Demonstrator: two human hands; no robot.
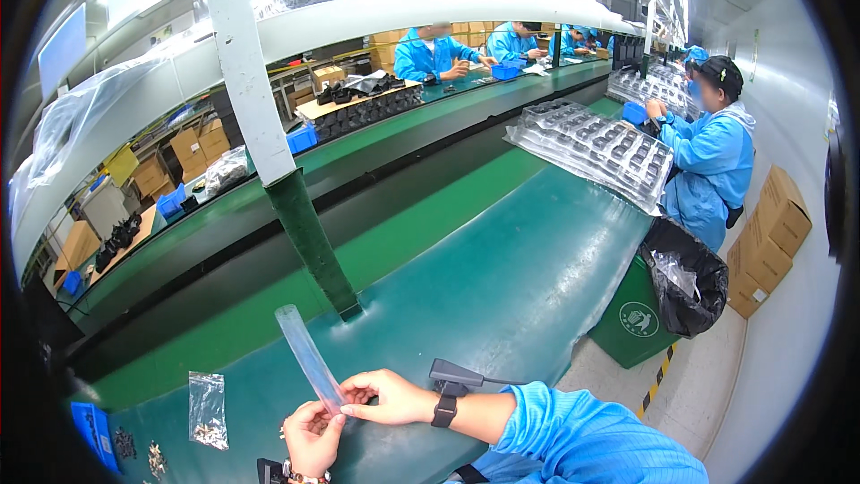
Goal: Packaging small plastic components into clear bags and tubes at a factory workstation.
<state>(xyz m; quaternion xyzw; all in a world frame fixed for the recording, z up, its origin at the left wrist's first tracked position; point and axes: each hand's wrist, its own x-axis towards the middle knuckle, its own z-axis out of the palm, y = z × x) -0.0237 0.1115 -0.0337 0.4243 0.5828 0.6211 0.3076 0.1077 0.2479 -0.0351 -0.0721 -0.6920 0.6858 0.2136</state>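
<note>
A long, narrow strip of clear plastic (pixel 305 350), perhaps a flat sleeve or bag, leans up and away from my hands over the green table. At its lower end, the fingertips of my right hand (pixel 387 397) are closed in a pinch. My left hand (pixel 312 439) meets them there, its thumb and fingers also closed on the same end. Whether anything small sits between the fingertips is hidden. Left of my hands lies a clear zip bag (pixel 208 410) with small pale parts at its bottom. Loose pale parts (pixel 157 460) and dark parts (pixel 124 443) lie in little heaps farther left.
A blue bin (pixel 93 436) stands at the left edge. A green-and-white post (pixel 309 233) rises beyond the strip. Clear trays of black parts (pixel 600 148) lie far right, near a co-worker in blue (pixel 712 148). A green bin with a black liner (pixel 632 323) stands beside the table.
</note>
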